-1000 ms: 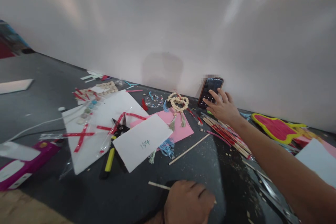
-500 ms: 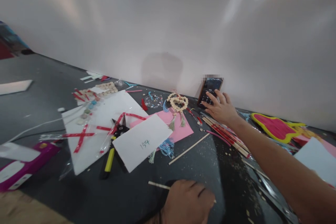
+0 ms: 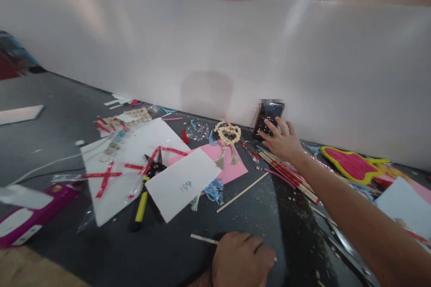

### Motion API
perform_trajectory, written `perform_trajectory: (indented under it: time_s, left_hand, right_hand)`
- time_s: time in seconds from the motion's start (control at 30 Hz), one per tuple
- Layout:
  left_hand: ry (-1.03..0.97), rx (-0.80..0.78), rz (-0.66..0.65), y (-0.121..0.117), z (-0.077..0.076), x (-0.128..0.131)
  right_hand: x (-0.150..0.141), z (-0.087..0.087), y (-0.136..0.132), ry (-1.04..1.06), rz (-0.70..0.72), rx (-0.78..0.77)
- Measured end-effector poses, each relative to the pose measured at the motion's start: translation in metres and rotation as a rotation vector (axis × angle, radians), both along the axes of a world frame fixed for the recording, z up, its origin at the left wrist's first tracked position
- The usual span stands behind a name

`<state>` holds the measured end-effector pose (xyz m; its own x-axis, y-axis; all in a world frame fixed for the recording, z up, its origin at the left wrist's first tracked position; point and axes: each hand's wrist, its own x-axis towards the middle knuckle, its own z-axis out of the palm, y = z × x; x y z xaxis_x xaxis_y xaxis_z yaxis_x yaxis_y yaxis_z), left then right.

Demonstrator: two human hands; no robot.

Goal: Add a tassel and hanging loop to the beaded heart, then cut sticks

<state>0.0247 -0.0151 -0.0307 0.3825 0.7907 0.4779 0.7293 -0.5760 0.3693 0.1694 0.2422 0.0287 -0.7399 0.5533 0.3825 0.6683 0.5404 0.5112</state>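
Observation:
Near the front edge, my left hand (image 3: 243, 258) is closed in a fist over a thin wooden stick (image 3: 204, 238). One end of the stick sticks out to the left, and a tip barely shows on the right. My right hand (image 3: 281, 140) reaches out with fingers spread at a phone (image 3: 268, 119), fingertips on or just over its lit screen. The phone leans against the white board. Below that forearm lie several red-wrapped sticks (image 3: 292, 175). Another wooden stick (image 3: 242, 192) rests on the dark table between my hands.
Left of centre are a white card marked 154 (image 3: 183, 186), pliers with yellow-black handles (image 3: 142, 204), white sheets (image 3: 101, 206) and a purple device (image 3: 50, 208). Beaded bracelets (image 3: 229, 133) lie on pink paper (image 3: 237, 166). Scissors (image 3: 350, 251) lie right. A white board (image 3: 151, 45) walls the back.
The view has tilted up slightly. My right hand stays at the phone, its fingers shifted only a little. My left hand keeps its place on the stick.

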Motion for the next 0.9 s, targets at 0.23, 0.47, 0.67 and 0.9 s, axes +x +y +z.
perform_trajectory:
  time_s: [0.23,0.47,0.67,0.9]
  left_hand:
    - [0.102,-0.176,-0.057,-0.005,0.011,-0.005]
    - [0.100,-0.213,-0.103,-0.010,0.014,-0.011]
    - [0.094,-0.246,-0.116,-0.011,0.018,-0.011]
    - [0.113,-0.263,-0.110,-0.013,0.022,-0.010]
  right_hand:
    - [0.010,0.017,-0.029,-0.009,-0.018,-0.069]
    - [0.042,0.026,-0.078,-0.048,-0.130,-0.158]
    - [0.066,0.016,-0.118,-0.013,-0.297,-0.210]
    - [0.069,-0.002,-0.124,0.033,-0.419,-0.285]
